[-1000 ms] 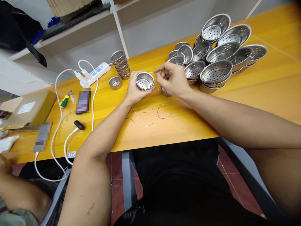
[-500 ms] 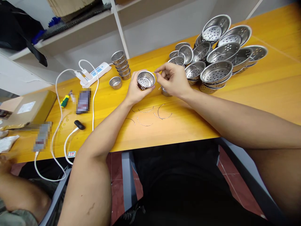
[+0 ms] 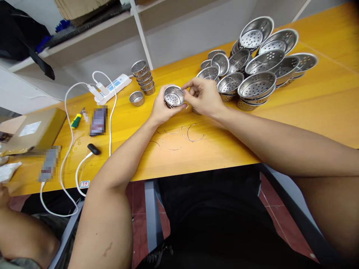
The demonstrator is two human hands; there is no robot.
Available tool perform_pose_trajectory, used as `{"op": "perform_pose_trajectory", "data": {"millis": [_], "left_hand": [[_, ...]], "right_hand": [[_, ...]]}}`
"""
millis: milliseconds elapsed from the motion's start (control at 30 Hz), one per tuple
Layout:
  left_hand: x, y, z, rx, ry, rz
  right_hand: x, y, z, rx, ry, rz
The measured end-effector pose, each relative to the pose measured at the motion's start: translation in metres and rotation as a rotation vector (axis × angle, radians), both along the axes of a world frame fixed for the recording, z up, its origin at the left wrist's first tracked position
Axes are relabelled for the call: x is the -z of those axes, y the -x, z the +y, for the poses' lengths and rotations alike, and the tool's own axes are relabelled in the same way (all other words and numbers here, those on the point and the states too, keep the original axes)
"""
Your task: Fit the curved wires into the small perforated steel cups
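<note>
My left hand (image 3: 160, 107) is closed around a small perforated metal cup (image 3: 174, 98), its mouth tilted toward me. At the cup's right rim, my right hand (image 3: 202, 95) pinches a thin curved wire, mostly hidden by the fingers; one bent end (image 3: 187, 107) shows below them. Several loose curved wires (image 3: 172, 149) lie on the table just below my hands. Partly hidden behind my right hand, another metal cup stands on the table. Close beyond that hand are more perforated cups (image 3: 230, 83).
Large perforated metal bowls (image 3: 256, 86) are stacked at the right. Small cups (image 3: 146, 80) form a stack left of centre, beside a single cup (image 3: 137, 98). A power strip (image 3: 113, 89), white cables, a screwdriver (image 3: 76, 121) and a cardboard box (image 3: 42, 127) lie left. Another person's arm (image 3: 25, 228) is lower left.
My right hand has moved slightly left, bringing the wire up against the cup's rim. My left hand still holds the cup in nearly the same place.
</note>
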State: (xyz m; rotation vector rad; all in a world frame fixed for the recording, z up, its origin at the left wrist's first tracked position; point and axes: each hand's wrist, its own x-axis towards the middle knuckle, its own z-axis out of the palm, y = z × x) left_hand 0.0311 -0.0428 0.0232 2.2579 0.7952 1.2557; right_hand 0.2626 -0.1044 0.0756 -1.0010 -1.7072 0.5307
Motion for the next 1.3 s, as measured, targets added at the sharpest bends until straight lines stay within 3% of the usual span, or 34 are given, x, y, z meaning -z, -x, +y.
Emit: {"op": "perform_pose_trajectory", "data": {"millis": [600,800,933,1033,1300], "left_hand": [[0.001,-0.001,-0.005,0.076,0.009,0.033],[-0.008,-0.001,-0.011,0.074,0.093,-0.017],[-0.013,0.002,-0.011,0.105,0.135,-0.065],[-0.013,0.004,-0.009,0.149,0.163,-0.057],[-0.002,0.002,-0.003,0.193,0.123,-0.002]], "right_hand": [[0.002,0.000,0.004,0.032,-0.017,-0.004],[-0.011,-0.002,-0.004,-0.132,-0.039,0.059],[-0.028,-0.007,-0.011,-0.375,0.076,0.106],[-0.031,-0.010,-0.010,-0.483,0.158,0.145],[-0.021,-0.007,-0.003,-0.367,0.197,0.186]]}}
